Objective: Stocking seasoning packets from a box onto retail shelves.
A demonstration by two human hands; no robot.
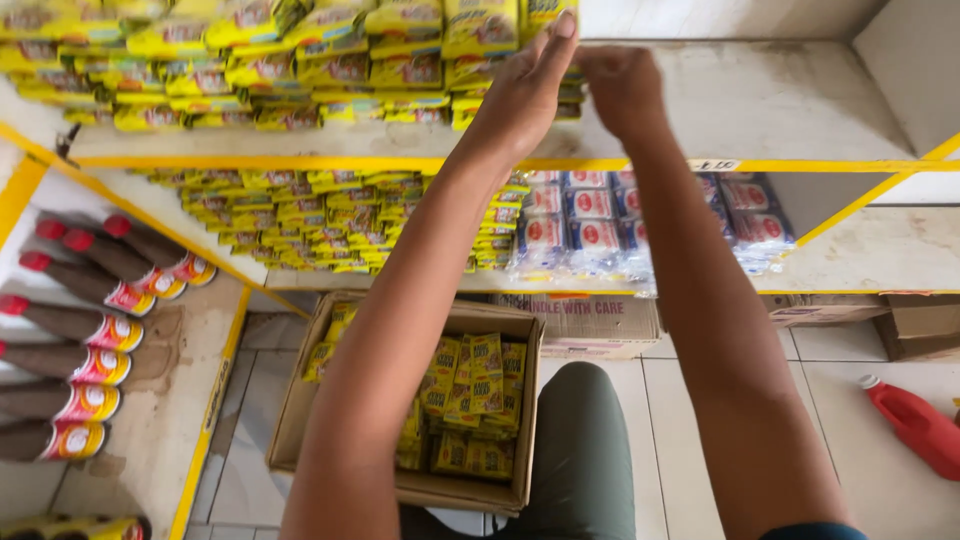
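Both my arms reach up to the top shelf. My left hand [525, 85] is flat, fingers together, pressed against the right end of the stacked yellow packets [300, 60]. My right hand [620, 85] is curled just to the right of it, at the edge of the same stack; whether it holds a packet is hidden. Below, between my arms and my knee, an open cardboard box [300, 400] on the floor holds several more yellow packets [470, 400].
The middle shelf carries more yellow packets [300, 215] and blue-and-white packets [590, 225]. Dark bottles with red caps [90, 330] lie on the left shelf. A red jug [915, 425] lies on the tiled floor at right, cardboard boxes [600, 320] under the shelf.
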